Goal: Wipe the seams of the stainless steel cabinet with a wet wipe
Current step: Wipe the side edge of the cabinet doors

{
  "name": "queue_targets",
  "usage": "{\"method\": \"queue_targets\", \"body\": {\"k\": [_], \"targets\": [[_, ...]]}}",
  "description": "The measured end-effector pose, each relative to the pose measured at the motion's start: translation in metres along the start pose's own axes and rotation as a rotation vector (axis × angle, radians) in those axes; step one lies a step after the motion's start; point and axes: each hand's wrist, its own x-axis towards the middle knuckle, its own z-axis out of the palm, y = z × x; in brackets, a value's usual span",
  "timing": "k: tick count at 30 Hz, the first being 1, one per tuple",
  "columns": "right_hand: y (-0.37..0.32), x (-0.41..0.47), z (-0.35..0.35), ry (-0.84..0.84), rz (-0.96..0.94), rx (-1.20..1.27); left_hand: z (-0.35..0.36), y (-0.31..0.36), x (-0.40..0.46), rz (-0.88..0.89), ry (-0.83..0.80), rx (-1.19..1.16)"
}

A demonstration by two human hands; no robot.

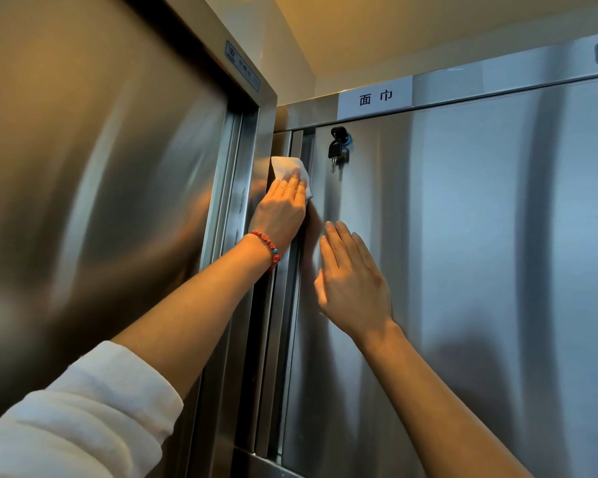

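Note:
A stainless steel cabinet door (463, 253) fills the right of the head view. Its left vertical seam (292, 305) runs down beside a second steel cabinet (101, 184). My left hand (280, 212), with a red bead bracelet on the wrist, presses a white wet wipe (285, 169) flat against the upper part of that seam. My right hand (351, 281) lies flat on the door with its fingers straight and together, holding nothing, just right of the seam and below the left hand.
A black key (335, 148) hangs from the lock near the door's top left corner, just right of the wipe. A white label (375, 97) with two characters sits on the steel strip above the door. The ceiling corner lies above.

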Motion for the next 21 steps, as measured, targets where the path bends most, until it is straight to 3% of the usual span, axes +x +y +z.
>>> {"method": "queue_targets", "body": {"k": [21], "targets": [[-0.001, 0.0, -0.004, -0.069, 0.006, 0.02, 0.014, 0.015, -0.051, 0.014, -0.057, -0.053]]}}
